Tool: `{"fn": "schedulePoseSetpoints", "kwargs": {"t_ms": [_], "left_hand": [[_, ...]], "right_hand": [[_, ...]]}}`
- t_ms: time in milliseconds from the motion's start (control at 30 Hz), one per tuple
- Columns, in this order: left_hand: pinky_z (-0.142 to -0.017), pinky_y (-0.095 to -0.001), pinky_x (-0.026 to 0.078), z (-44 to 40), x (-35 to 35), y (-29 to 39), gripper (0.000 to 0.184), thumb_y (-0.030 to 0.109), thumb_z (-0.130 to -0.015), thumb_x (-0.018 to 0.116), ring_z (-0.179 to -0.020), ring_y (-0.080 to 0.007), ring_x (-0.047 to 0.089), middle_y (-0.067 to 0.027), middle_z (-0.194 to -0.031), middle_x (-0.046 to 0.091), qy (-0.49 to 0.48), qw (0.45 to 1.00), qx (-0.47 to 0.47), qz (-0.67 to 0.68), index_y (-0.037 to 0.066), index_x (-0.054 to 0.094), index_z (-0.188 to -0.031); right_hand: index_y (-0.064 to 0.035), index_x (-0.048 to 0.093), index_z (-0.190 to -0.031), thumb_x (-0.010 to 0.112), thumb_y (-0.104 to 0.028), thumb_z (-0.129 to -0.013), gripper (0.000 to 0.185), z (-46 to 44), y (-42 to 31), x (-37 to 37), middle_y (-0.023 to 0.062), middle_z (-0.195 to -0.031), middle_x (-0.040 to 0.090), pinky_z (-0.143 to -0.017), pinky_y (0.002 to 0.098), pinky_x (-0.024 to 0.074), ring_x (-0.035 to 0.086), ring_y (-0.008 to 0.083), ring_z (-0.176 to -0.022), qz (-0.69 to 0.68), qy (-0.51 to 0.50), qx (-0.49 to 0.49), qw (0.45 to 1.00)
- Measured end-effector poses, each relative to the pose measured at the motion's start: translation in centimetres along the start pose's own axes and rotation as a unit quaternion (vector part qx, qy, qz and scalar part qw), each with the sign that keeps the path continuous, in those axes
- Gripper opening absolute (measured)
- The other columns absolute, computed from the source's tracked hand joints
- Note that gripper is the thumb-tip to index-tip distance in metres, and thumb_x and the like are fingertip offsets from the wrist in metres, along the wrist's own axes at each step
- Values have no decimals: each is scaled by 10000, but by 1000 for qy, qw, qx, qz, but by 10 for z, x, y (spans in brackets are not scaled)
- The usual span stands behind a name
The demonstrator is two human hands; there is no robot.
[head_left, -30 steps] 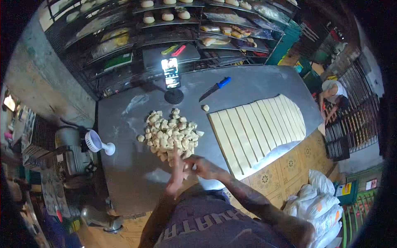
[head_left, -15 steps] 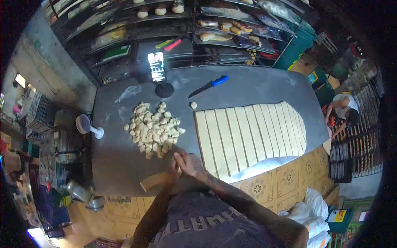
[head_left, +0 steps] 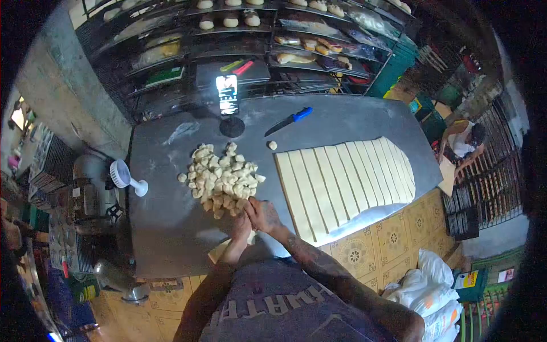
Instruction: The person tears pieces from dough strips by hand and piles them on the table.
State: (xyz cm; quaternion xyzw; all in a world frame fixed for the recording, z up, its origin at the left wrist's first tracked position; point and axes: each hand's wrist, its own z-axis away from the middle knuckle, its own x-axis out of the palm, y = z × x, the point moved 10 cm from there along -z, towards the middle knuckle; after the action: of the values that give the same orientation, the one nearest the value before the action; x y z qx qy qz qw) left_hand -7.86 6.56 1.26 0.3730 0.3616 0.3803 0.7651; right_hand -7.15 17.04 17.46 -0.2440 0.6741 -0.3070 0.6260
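Across the room, the left hand (head_left: 241, 228) and right hand (head_left: 263, 217) meet, fingers bunched together, beside the dough pieces (head_left: 221, 175) heaped on the counter (head_left: 165, 239); whether they're gripping the dough strip (head_left: 219, 251) there, I can't tell. Beyond, a rack tray (head_left: 219, 29) carries round buns (head_left: 230, 23).

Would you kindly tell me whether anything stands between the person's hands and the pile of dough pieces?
Nothing visible does: the left hand and right hand are together at the near edge of the pile, and the blue-handled knife lies farther off.
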Motion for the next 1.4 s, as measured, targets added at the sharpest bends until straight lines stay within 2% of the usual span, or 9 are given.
{"fn": "schedulePoseSetpoints", "kwargs": {"t_ms": [133,267,367,700,767,900,1200,1300,1400], "left_hand": [[-792,-392,493,25,-10,1,604,587,-998,414,-998,-243,591,-108,-1098,614,-25,990,-67,121,96,508,-1337],[-751,-394,490,34,-3,8,587,615,-986,414,-936,-219,594,-80,-1000,616,46,860,393,-323,115,537,-1269],[-751,-393,494,20,-17,-21,596,621,-989,396,-947,-199,606,-94,-1000,631,-143,967,-93,187,111,551,-1255],[-911,-441,476,-43,80,-80,549,435,-1064,351,-1037,-280,587,-121,-1230,569,-108,933,90,333,13,416,-1408],[-919,-436,475,-65,78,-163,564,445,-1062,351,-1069,-284,586,-126,-1279,551,31,993,36,-104,5,407,-1411],[-614,-399,491,-81,65,-169,506,540,-1026,389,-718,-213,620,-65,-833,641,39,910,88,404,92,616,-1082],[-890,-444,493,-5,42,-55,401,348,-985,501,-987,-312,602,-222,-1139,606,-37,952,-81,294,41,534,-1240],[-505,-296,421,46,41,-2,435,516,-1015,447,-566,-181,517,-40,-731,559,93,800,529,-268,133,567,-1182],[-533,-284,443,2,-19,-11,447,501,-1018,449,-645,-191,558,-74,-859,603,-31,981,136,137,142,540,-1269]], "right_hand": [[-58,601,-980,504,-355,-967,313,-8,23,36,210,-864,663,-705,516,503,638,439,-798,-4,-2,22,1000],[-66,613,-1049,534,-341,-963,298,-33,48,33,203,-942,668,-744,504,498,640,423,-845,-22,64,-73,995],[-59,612,-1072,565,-321,-958,290,-26,-2,-10,204,-944,664,-754,485,501,648,399,-848,-12,125,-215,969],[-25,542,-1239,553,-299,-973,383,22,63,9,191,-928,675,-732,493,539,671,348,-775,-278,-202,58,937],[-27,540,-1243,548,-301,-974,385,17,68,3,185,-907,674,-704,496,537,668,350,-738,-178,-180,26,967],[-16,564,-1161,529,-330,-982,364,29,71,16,190,-844,668,-639,491,530,665,355,-661,60,-81,-114,988],[-76,614,-1208,569,-280,-956,327,-18,137,108,154,-853,678,-706,435,535,658,355,-767,108,6,-39,993],[-118,612,-1284,600,-237,-938,366,-31,99,75,125,-876,682,-755,417,543,652,335,-783,95,50,-108,988],[-127,623,-1261,618,-247,-932,350,-33,13,-1,126,-850,672,-775,413,544,651,307,-792,-116,56,-187,974]]}}
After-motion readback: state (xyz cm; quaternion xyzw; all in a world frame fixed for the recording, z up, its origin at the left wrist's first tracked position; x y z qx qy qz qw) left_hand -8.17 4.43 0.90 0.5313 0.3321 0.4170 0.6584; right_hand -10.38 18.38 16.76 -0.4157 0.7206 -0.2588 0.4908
